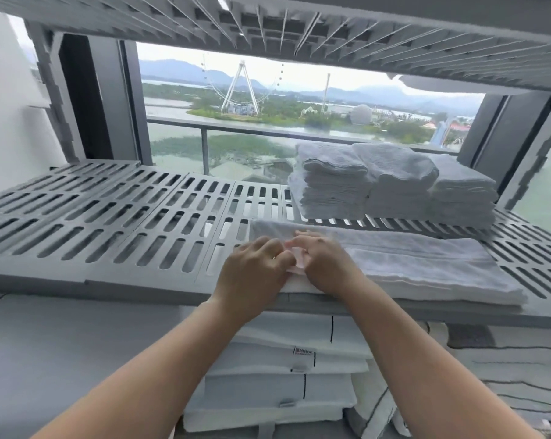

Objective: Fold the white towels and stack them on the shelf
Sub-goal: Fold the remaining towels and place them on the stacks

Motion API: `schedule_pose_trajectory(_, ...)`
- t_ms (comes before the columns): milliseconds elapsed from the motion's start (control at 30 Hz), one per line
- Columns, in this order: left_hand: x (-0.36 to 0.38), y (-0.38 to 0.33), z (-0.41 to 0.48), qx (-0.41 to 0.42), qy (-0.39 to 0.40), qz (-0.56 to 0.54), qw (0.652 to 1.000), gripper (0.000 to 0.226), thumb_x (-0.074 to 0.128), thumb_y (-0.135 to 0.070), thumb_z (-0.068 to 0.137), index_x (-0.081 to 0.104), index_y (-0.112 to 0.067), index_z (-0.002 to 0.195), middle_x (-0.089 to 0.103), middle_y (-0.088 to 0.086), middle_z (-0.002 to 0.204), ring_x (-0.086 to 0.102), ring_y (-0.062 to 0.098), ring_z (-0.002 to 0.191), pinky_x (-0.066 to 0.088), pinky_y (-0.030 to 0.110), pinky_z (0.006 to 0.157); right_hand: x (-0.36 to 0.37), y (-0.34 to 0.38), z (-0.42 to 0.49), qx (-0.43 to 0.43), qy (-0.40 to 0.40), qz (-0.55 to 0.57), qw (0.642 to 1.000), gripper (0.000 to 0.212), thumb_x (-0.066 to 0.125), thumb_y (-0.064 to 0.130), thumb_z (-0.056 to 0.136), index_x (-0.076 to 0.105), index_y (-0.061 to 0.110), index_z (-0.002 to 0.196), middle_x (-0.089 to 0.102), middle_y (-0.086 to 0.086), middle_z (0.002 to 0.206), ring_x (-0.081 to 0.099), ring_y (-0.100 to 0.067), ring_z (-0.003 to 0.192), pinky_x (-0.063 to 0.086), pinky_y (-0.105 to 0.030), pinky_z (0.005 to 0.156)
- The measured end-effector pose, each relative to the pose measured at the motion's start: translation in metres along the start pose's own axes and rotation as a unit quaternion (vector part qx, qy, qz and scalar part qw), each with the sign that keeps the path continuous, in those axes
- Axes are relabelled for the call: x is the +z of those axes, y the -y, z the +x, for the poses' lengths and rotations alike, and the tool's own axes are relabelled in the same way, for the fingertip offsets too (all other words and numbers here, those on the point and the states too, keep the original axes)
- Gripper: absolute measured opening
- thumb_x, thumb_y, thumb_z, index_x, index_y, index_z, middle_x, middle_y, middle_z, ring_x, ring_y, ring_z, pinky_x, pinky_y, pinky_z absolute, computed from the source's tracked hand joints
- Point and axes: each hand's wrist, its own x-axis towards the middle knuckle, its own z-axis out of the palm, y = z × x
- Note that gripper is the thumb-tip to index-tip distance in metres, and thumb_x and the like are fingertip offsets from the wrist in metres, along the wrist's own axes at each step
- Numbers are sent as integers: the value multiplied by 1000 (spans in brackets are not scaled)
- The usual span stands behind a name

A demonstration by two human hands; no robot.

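Left hand and right hand pinching towel, "Hilton" label on linen below

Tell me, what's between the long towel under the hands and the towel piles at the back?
Only a narrow strip of bare grey slotted shelf lies between the long towel and the towel piles, seen in the head view.

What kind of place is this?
Likely a hotel linen store: a grey slotted shelf holds stacked folded white towels, linen below carries a Hilton label; the left hand and right hand pinch another towel.
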Motion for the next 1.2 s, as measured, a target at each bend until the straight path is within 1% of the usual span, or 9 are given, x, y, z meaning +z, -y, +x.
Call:
schedule_pose_trajectory(200, -7, 15, 0, -99, 76, -125, 984, 11, 73, -35, 88, 75, -25, 91, 66, -5, 92, 61, 21, 95, 51, 38, 81, 9, -5, 5, 30, 50, -17, 998, 45, 41, 23, 103, 47, 28, 147, 30, -3, 162, 20, -14, 151, 13, -28, 121)
schedule_pose_trajectory(333, -5, 32, 13, -230, 107, -266, 930, 43, 51, -54, 98, 78, -30, 74, 66, -16, 99, 62, 6, 94, 47, 32, 84, 16, 2, 4, 27, 114, -100, 988, 60, 26, 53, 102, 17, 34, 158, 5, 2, 167, -3, -15, 154, -1, -38, 123)
schedule_pose_trajectory(467, 2, 48, 33, -252, 65, -199, 945, 18, 60, -26, 97, 78, -24, 97, 70, -8, 109, 63, 14, 104, 46, 30, 92, 19, 6, 3, 32, 142, -141, 979, 66, 18, 57, 101, 0, 33, 159, -8, 5, 167, -14, -16, 153, -8, -41, 123)
schedule_pose_trajectory(533, 7, 55, 40, -219, 97, -189, 952, 25, 55, -18, 99, 74, -22, 115, 70, -5, 121, 59, 16, 118, 45, 34, 102, 18, 7, 3, 36, 142, -151, 978, 70, 17, 57, 101, -3, 24, 160, -10, 4, 167, -16, -16, 152, -9, -42, 123)
schedule_pose_trajectory(700, 25, 60, 44, -219, 361, -87, 902, 53, 27, -40, 107, 26, -25, 158, 18, 0, 166, 10, 21, 154, 7, 38, 125, 21, 7, -1, 35, 136, -167, 976, 74, 13, 59, 101, -7, 16, 158, -12, 1, 167, -17, -15, 152, -10, -42, 123)
schedule_pose_trajectory(867, 25, 56, 40, -264, 397, -60, 877, 58, 19, -51, 105, 5, -37, 159, 10, 10, 167, 2, 30, 154, 8, 53, 124, 13, 11, 11, 35, 124, -141, 982, 69, 30, 51, 101, 17, 16, 159, 7, -4, 167, -1, -22, 154, 0, -44, 125)
schedule_pose_trajectory(967, 22, 55, 36, -277, 356, -70, 890, 66, 25, -52, 104, 6, -25, 160, 13, 11, 167, 8, 29, 154, 12, 51, 123, 13, 13, 18, 20, 32, -115, 993, 57, 39, 47, 100, 42, 17, 149, 33, -6, 160, 22, -23, 149, 15, -42, 123)
schedule_pose_trajectory(1100, 15, 53, 35, -304, 356, -106, 877, 77, 37, -51, 102, 13, -4, 158, 13, 16, 165, 12, 29, 153, 15, 46, 124, 25, 7, 20, 34, 78, -142, 986, 70, 27, 60, 98, 24, 22, 158, 16, 1, 166, 7, -19, 154, 4, -44, 124)
schedule_pose_trajectory(1200, 7, 60, 34, -318, 323, -161, 877, 48, 51, -40, 99, 57, -4, 131, 50, 17, 142, 49, 30, 129, 40, 41, 109, 23, 5, 17, -4, 53, -108, 993, 78, 29, 71, 91, 33, 26, 154, 26, 1, 163, 18, -18, 151, 12, -44, 123)
